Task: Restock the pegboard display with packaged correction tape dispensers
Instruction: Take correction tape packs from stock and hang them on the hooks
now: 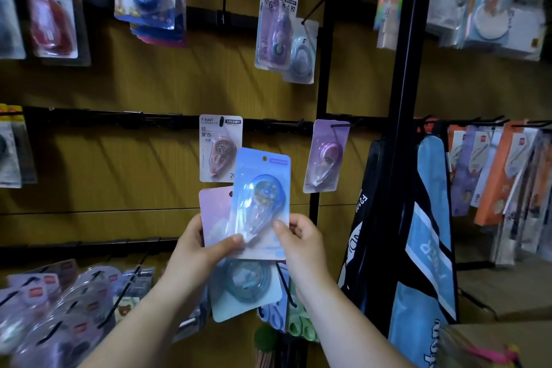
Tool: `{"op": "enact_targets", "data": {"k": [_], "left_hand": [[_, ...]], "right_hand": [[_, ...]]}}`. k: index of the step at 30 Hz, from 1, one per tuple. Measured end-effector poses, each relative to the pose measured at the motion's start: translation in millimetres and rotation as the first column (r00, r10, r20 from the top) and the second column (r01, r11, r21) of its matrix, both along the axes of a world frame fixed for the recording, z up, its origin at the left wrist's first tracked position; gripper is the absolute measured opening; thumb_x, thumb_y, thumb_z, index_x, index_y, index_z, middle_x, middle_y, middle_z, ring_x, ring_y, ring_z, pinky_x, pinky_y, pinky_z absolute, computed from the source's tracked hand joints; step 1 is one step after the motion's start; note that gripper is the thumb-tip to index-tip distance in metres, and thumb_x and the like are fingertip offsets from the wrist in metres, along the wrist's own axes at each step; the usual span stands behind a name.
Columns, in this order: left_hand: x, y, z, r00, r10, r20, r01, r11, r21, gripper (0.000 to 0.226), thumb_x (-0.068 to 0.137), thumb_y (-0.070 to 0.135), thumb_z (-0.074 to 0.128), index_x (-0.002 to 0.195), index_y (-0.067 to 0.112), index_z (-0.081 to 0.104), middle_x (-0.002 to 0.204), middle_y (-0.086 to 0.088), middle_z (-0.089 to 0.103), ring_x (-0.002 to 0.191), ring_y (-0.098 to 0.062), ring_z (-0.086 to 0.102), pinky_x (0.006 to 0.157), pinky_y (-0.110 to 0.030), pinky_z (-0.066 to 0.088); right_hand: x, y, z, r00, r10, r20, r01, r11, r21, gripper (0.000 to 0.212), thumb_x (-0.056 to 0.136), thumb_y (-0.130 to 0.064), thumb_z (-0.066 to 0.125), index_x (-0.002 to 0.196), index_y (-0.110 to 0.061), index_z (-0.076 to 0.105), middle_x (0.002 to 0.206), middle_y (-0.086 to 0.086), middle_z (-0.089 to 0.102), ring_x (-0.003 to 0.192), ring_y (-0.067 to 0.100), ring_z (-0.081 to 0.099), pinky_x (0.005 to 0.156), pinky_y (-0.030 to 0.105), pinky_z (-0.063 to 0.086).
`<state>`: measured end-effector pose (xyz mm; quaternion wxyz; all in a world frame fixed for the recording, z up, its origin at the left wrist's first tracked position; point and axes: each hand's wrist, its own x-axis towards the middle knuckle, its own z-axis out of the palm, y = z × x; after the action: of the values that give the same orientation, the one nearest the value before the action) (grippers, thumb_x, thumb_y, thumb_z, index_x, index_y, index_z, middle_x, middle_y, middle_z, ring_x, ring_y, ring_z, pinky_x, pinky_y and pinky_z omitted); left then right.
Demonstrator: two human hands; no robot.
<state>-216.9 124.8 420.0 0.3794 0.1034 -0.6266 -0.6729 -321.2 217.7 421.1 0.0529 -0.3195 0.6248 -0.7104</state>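
blue tape pack (260,197); both hands' fingers (231,240) pinching it | hanging card (220,148) reads T-9267

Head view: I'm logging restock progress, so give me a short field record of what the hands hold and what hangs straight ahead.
left hand: grips pink-lilac pack, thumb on blue pack
right hand: pinches blue pack at its lower right edge
blue pack: held in front of the pegboard, not yet on a hook
hanging ahead: brown-dispenser pack, purple pack
below the hands: teal round-dispenser pack
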Motion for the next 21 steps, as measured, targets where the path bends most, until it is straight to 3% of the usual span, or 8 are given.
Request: {"op": "enact_targets", "data": {"k": [3, 7, 10, 13, 15, 18, 21], "left_hand": [[2, 2, -1, 0.999, 0.022, 0.042, -0.020, 0.999, -0.050, 0.035, 0.074, -0.004, 0.067, 0.097, 0.020, 0.058, 0.090, -0.004, 0.070, 0.078, -0.022, 0.067, 0.058, -0.026, 0.054], [2, 1, -4, 0.994, 0.078, 0.079, -0.074, 0.996, -0.058, 0.033, 0.078, -0.002, 0.063, 0.105, 0.016, 0.058, 0.101, -0.012, 0.067, 0.090, -0.033, 0.064, 0.077, -0.043, 0.053], [2, 0, -3, 0.990, 0.090, 0.109, -0.084, 0.995, -0.061, 0.030, 0.079, 0.004, 0.063, 0.103, 0.020, 0.057, 0.104, -0.012, 0.066, 0.094, -0.035, 0.063, 0.084, -0.054, 0.052], [1, 2, 0, 0.990, 0.089, 0.110, -0.082, 0.994, -0.066, 0.027, 0.080, 0.003, 0.062, 0.097, 0.023, 0.057, 0.103, -0.011, 0.066, 0.093, -0.035, 0.064, 0.083, -0.054, 0.052], [0, 5, 2, 0.990, 0.082, 0.112, -0.075, 0.995, -0.071, 0.026, 0.080, 0.002, 0.062, 0.095, 0.023, 0.057, 0.102, -0.011, 0.066, 0.091, -0.034, 0.064, 0.080, -0.050, 0.053], [-2, 7, 2, 0.989, 0.088, 0.119, -0.079, 0.994, -0.082, 0.026, 0.079, 0.003, 0.063, 0.093, 0.024, 0.056, 0.101, -0.010, 0.066, 0.092, -0.034, 0.064, 0.078, -0.047, 0.053], [-2, 8, 2, 0.989, 0.088, 0.117, -0.078, 0.993, -0.084, 0.025, 0.079, 0.002, 0.063, 0.091, 0.024, 0.057, 0.099, -0.010, 0.067, 0.089, -0.034, 0.064, 0.074, -0.043, 0.053]], "right_hand": [[-7, 1, -1, 0.997, -0.028, 0.066, 0.031, 0.999, -0.044, 0.018, 0.090, -0.012, 0.051, 0.075, -0.020, 0.052, 0.075, -0.003, 0.057, 0.071, 0.012, 0.053, 0.062, 0.019, 0.040], [-16, 8, 1, 0.984, -0.086, 0.155, 0.101, 0.990, -0.096, 0.022, 0.093, -0.009, 0.044, 0.074, -0.020, 0.047, 0.074, 0.000, 0.055, 0.060, 0.015, 0.052, 0.049, 0.020, 0.043], [-26, 17, 7, 0.968, -0.158, 0.193, 0.198, 0.958, -0.210, 0.024, 0.093, -0.005, 0.043, 0.076, -0.023, 0.047, 0.079, 0.005, 0.058, 0.063, 0.018, 0.054, 0.055, 0.028, 0.048], [-34, 28, 18, 0.966, -0.205, 0.157, 0.244, 0.925, -0.291, 0.020, 0.093, -0.006, 0.043, 0.082, -0.020, 0.051, 0.090, 0.009, 0.059, 0.076, 0.021, 0.056, 0.065, 0.031, 0.049], [-37, 35, 26, 0.969, -0.201, 0.140, 0.238, 0.910, -0.338, 0.018, 0.093, -0.007, 0.042, 0.085, -0.020, 0.051, 0.089, 0.005, 0.059, 0.076, 0.018, 0.057, 0.061, 0.025, 0.049], [-40, 43, 36, 0.969, -0.214, 0.122, 0.245, 0.898, -0.365, 0.010, 0.094, -0.007, 0.042, 0.095, -0.014, 0.050, 0.082, -0.002, 0.058, 0.068, 0.015, 0.055, 0.043, 0.016, 0.046], [-46, 46, 43, 0.966, -0.225, 0.131, 0.258, 0.891, -0.373, 0.009, 0.094, -0.007, 0.041, 0.100, -0.009, 0.047, 0.078, -0.003, 0.056, 0.063, 0.014, 0.054, 0.037, 0.013, 0.044]]}}
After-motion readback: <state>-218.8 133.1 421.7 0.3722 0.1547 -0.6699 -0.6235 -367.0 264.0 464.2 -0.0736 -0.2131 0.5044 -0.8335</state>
